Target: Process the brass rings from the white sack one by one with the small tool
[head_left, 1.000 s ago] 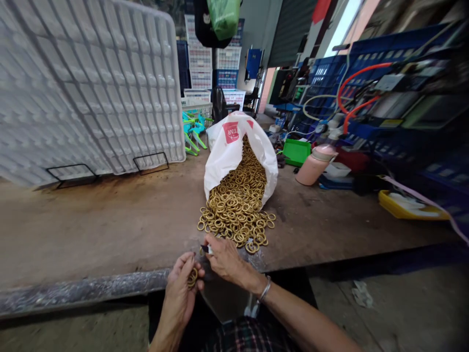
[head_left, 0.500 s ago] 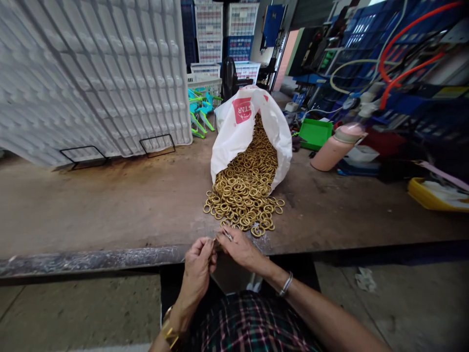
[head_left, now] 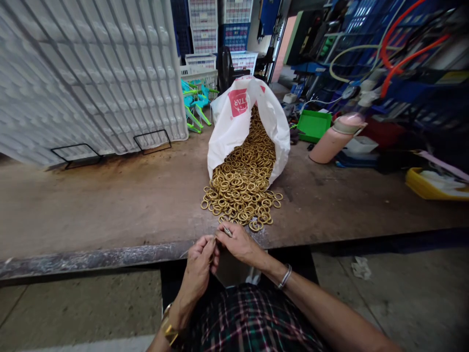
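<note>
My left hand (head_left: 201, 261) is closed in a pinch just over the table's front edge. Whatever its fingertips hold is too small and covered to make out. Close against it, my right hand (head_left: 238, 243) is closed on a small slim metal tool (head_left: 227, 231), most of it hidden by the fingers. Right beyond my hands, a pile of brass-coloured rings (head_left: 242, 195) spills from the mouth of a white plastic bag (head_left: 229, 139) with a red print. The bag lies on its side on the brown table (head_left: 110, 205).
White ribbed panels (head_left: 120, 73) stand in black wire holders at the left. To the right are a green tray (head_left: 314, 125), a pink bottle (head_left: 331, 144) and a yellow tray (head_left: 427, 188). Stacked crates (head_left: 203, 27) and turquoise-green plastic pieces (head_left: 198, 102) are behind.
The view has shifted slightly, so the bag and rings appear a little higher and further left. My hands stay together at the table edge, and the metal tool shows more clearly in my right hand.
</note>
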